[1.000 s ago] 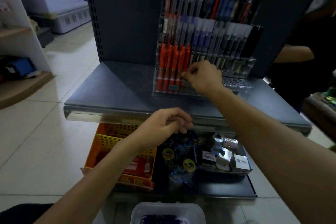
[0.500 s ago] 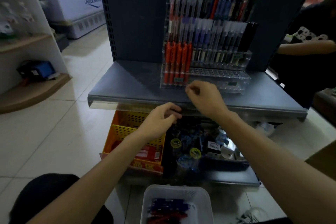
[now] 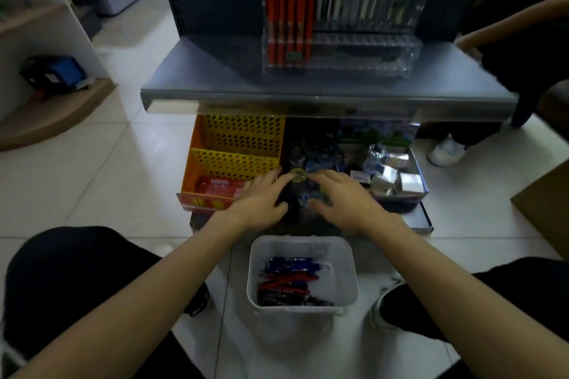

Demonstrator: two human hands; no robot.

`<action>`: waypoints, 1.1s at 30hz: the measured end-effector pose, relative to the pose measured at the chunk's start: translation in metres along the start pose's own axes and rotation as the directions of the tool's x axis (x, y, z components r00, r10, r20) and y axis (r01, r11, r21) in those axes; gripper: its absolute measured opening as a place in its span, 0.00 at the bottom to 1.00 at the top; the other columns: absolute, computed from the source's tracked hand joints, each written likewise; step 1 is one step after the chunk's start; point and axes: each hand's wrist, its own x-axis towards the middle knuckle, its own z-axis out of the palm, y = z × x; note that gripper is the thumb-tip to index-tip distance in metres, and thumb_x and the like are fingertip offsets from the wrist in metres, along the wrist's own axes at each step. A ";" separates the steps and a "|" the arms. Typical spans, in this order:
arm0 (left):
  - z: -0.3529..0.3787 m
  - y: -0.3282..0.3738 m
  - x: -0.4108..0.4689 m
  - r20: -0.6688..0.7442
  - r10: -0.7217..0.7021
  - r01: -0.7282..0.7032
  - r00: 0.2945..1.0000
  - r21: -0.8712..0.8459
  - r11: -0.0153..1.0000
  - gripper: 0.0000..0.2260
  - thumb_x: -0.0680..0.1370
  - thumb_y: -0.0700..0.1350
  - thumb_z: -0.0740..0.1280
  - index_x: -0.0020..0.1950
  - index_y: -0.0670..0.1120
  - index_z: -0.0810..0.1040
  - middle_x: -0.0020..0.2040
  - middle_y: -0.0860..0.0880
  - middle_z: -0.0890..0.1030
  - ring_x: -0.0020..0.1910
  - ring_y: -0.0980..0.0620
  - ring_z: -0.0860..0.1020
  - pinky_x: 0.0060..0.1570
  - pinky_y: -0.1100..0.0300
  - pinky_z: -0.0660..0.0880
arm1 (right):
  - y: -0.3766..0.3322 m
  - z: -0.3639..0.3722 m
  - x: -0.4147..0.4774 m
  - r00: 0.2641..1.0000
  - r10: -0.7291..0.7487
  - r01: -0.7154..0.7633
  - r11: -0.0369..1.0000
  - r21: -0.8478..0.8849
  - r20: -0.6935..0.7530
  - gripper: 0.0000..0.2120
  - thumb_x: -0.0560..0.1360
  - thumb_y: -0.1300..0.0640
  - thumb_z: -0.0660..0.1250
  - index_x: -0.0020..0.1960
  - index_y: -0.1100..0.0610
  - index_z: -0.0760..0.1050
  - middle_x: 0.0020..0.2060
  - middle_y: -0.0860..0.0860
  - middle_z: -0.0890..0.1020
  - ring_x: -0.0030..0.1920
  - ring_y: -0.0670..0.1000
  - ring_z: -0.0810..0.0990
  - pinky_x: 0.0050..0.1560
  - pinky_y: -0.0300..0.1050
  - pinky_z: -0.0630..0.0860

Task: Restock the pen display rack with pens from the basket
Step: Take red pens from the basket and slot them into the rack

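A white plastic basket stands on the floor between my knees, holding several blue, red and black pens. The clear pen display rack stands on the grey shelf above, with a block of orange-red pens at its left and darker pens to the right; its front row right of the red pens looks bare. My left hand and my right hand hover side by side, palms down, fingers spread, over the low shelf just beyond the basket. Neither holds anything.
Under the grey shelf sit a yellow perforated bin with red packs, dark packaged goods and small silver boxes. Another person's leg and white shoe stand at the right. A cardboard box lies at the far right.
My right hand has come down from the rack's front row, and my left hand lowered with it, to just above the basket. My view has tilted down and back.
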 end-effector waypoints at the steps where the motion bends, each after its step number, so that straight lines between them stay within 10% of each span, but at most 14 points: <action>1: 0.010 -0.001 0.002 0.036 -0.001 0.000 0.999 0.022 1.000 0.29 0.80 0.50 0.61 0.78 0.57 0.51 0.79 0.48 0.50 0.77 0.44 0.51 0.72 0.47 0.53 | 0.004 0.012 -0.004 0.998 0.030 -0.029 0.999 -0.016 0.049 0.30 0.80 0.42 0.59 0.78 0.49 0.55 0.77 0.51 0.59 0.76 0.56 0.58 0.74 0.55 0.60; 8: 0.077 -0.010 0.003 0.215 -0.011 -0.024 0.977 0.158 0.987 0.33 0.79 0.50 0.60 0.78 0.58 0.43 0.80 0.47 0.41 0.78 0.42 0.43 0.73 0.42 0.42 | 0.029 0.079 -0.020 0.952 0.168 -0.147 0.984 -0.102 0.255 0.35 0.80 0.38 0.54 0.79 0.45 0.39 0.80 0.50 0.43 0.79 0.57 0.43 0.76 0.57 0.43; 33: 0.249 -0.050 0.019 0.588 -0.092 0.043 0.804 0.097 0.994 0.30 0.81 0.44 0.58 0.79 0.45 0.46 0.80 0.45 0.48 0.77 0.43 0.51 0.76 0.50 0.49 | 0.081 0.246 -0.014 0.761 0.217 -0.213 0.974 -0.080 0.611 0.35 0.81 0.40 0.54 0.80 0.50 0.41 0.80 0.54 0.45 0.79 0.58 0.49 0.78 0.57 0.49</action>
